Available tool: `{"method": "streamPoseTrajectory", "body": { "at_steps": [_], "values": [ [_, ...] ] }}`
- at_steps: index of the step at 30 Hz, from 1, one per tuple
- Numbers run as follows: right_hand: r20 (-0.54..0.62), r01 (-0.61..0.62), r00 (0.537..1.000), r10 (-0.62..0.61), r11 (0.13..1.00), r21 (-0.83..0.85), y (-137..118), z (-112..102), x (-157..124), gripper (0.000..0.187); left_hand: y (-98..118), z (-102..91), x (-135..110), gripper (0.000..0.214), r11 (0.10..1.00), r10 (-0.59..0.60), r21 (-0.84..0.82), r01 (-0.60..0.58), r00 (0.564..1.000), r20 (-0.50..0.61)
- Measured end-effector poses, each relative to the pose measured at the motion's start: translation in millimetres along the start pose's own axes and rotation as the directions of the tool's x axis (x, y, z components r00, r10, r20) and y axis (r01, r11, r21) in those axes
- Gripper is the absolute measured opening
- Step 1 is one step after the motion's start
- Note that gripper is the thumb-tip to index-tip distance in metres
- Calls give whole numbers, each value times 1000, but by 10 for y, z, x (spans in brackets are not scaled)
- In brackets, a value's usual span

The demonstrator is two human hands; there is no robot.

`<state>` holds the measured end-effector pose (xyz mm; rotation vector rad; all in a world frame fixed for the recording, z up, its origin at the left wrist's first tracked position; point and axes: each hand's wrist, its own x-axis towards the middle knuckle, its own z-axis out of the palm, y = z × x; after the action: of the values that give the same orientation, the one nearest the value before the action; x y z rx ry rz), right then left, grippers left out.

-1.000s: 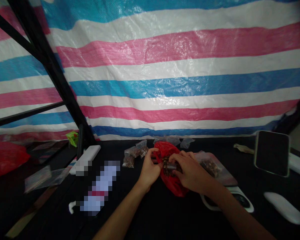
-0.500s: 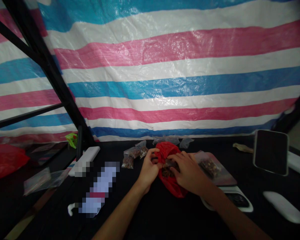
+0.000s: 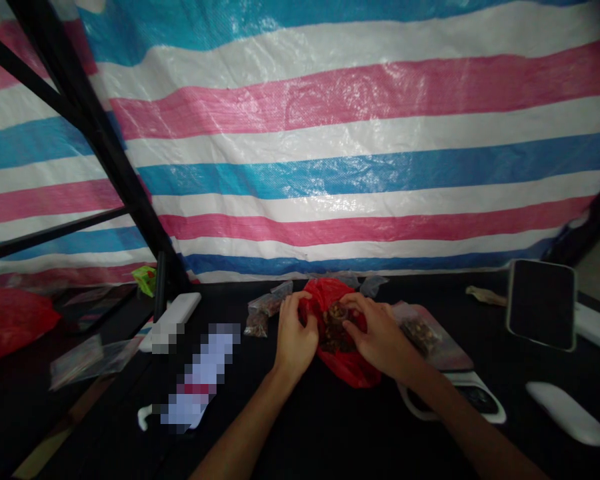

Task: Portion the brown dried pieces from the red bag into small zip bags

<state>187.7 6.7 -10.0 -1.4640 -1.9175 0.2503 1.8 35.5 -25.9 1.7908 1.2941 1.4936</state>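
A red plastic bag (image 3: 351, 363) lies open on the black table, with dark brown bits showing inside it (image 3: 336, 328). My left hand (image 3: 294, 335) grips the bag's left edge with curled fingers. My right hand (image 3: 379, 337) holds the bag's right side, its fingertips pinched in among the brown bits. Small clear bags of the same brown stuff (image 3: 264, 313) lie just left of my left hand. Another clear bag (image 3: 419, 333) rests on a white scale (image 3: 485, 410) under my right forearm.
A striped pink, blue and white tarp (image 3: 360, 153) hangs behind the table. A black metal frame (image 3: 105, 147) stands at the left, with a white bar (image 3: 173, 320) and a blurred-out package (image 3: 200, 377). A dark tablet (image 3: 543, 303) and white objects (image 3: 570, 413) sit right.
Both hands and the red bag have shifted a little away from me. The bag's mouth is spread wider and more of the brown contents shows.
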Motion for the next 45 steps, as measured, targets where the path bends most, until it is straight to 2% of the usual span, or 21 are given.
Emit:
{"method": "streamPoseTrajectory", "body": {
  "at_steps": [6, 9, 11, 15, 17, 19, 21, 24, 26, 28, 32, 33, 36, 39, 41, 43, 44, 45],
  "values": [
    [-142, 69, 989, -44, 982, 176, 154, -260, 111, 28, 75, -40, -37, 32, 960, 106, 271, -68, 986, -127],
    [-193, 67, 981, -26, 976, 206, 251, -365, 139, 31, 127, -62, -46, 27, 939, 177, 315, -137, 979, -100],
    [-195, 59, 981, -20, 979, 196, 294, -382, 143, 31, 120, -94, -27, 23, 918, 187, 371, -143, 978, -86],
    [-178, 52, 984, -30, 991, 123, 275, -318, 130, 29, -27, -181, 67, 30, 846, 148, 527, -85, 986, -78],
    [-163, 62, 985, -52, 996, 58, 233, -279, 114, 27, -122, -210, 104, 32, 815, 117, 572, -94, 993, -4],
    [-105, 76, 991, -78, 997, -19, 187, -250, 89, 28, -180, -224, 114, 26, 787, 89, 605, -125, 992, 90],
    [18, 96, 995, -95, 992, -85, 138, -229, 54, 28, -179, -228, 98, 25, 769, 86, 622, -149, 988, 130],
    [219, 133, 970, -103, 983, -125, 55, -204, -7, 28, -84, -223, 75, 27, 786, 143, 595, -168, 986, 89],
    [285, 163, 950, -128, 981, -104, 2, -193, -40, 31, 3, -194, 108, 29, 810, 164, 562, -166, 985, 54],
    [308, 195, 937, -166, 978, -66, -39, -194, -60, 33, 77, -124, 210, 32, 813, 113, 571, -110, 993, 31],
    [323, 205, 928, -187, 978, -22, -68, -212, -80, 33, 113, 128, 571, 50, 723, -150, 686, 77, 988, 47],
    [325, 202, 927, -188, 979, -10, -66, -215, -82, 33, 92, 195, 659, 52, 705, -204, 702, 98, 976, 68],
    [322, 195, 928, -186, 981, 4, -53, -210, -83, 33, -12, 337, 823, 50, 705, -247, 704, 88, 960, 128],
    [326, 187, 929, -173, 982, -13, -48, -201, -80, 35, -87, 346, 812, 32, 715, -226, 698, 39, 958, 177],
    [322, 180, 932, -164, 984, -18, -56, -200, -79, 35, -86, 287, 764, 22, 707, -186, 706, 21, 970, 157],
    [313, 171, 937, -157, 985, -18, -73, -204, -80, 34, -51, 217, 740, 22, 702, -109, 712, -16, 986, 129],
    [311, 166, 938, -153, 986, -17, -83, -208, -80, 33, -29, 192, 747, 23, 713, -15, 692, -110, 985, 173],
    [313, 162, 938, -149, 987, -17, -93, -211, -81, 32, -8, 181, 766, 25, 734, 67, 634, -242, 955, 288]
  ]
}}
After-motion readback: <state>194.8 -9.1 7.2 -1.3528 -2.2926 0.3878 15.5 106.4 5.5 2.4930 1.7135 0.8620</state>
